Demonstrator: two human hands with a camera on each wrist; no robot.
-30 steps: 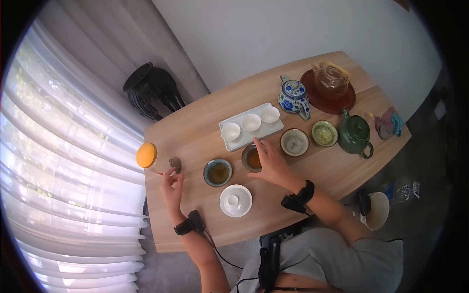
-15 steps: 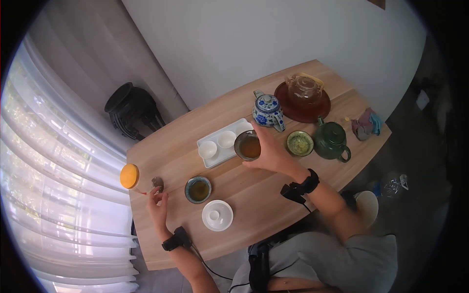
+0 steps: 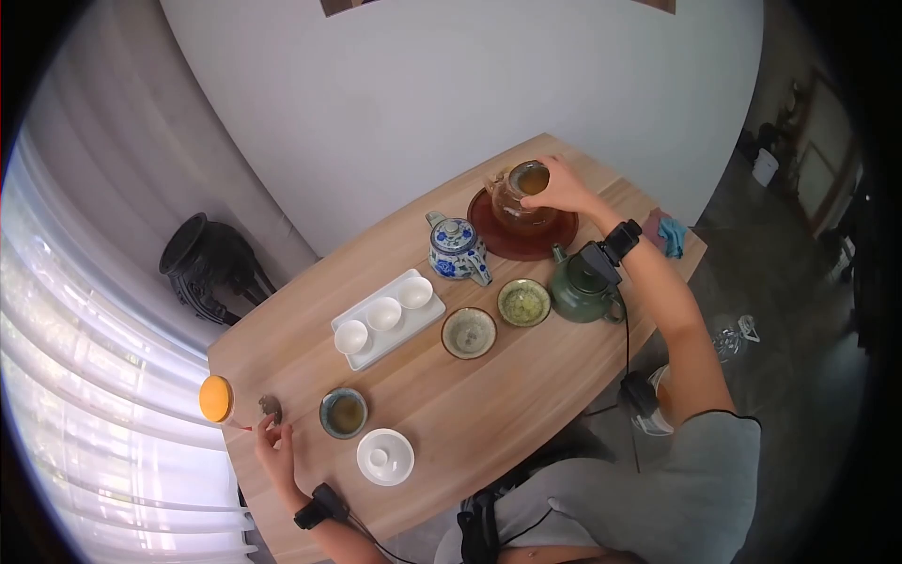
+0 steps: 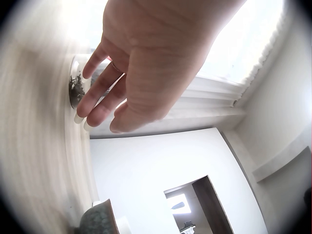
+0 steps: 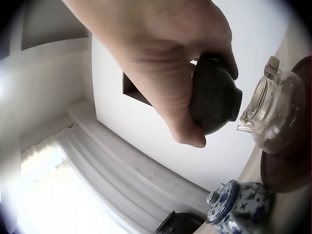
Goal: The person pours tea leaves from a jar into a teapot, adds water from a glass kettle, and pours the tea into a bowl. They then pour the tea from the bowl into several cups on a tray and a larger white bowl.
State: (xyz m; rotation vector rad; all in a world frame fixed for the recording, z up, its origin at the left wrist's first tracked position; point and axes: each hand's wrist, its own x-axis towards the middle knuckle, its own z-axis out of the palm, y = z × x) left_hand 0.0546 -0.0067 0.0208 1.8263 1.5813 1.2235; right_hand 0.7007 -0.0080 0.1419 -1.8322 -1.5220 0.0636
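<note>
My right hand grips a dark tea bowl by its sides, thumb on one side and fingers on the other. Brownish tea shows inside it in the head view. The bowl is up in the air over the glass teapot, which stands on a round dark red tray. At the table's left side, my left hand lies with loosely bent fingers and nothing in them. Its fingertips are close to a small dark lump-like ornament, with an orange-lidded jar just beyond.
Near the left hand stand another tea bowl and a white lidded bowl. Three white cups sit on a white tray. A blue-and-white teapot, a pale bowl, a green bowl and a green teapot fill the centre and right.
My right hand has lifted the tea bowl from the table and carried it far and right, over the glass teapot. The left hand stays beside the ornament. The head view has swung right.
</note>
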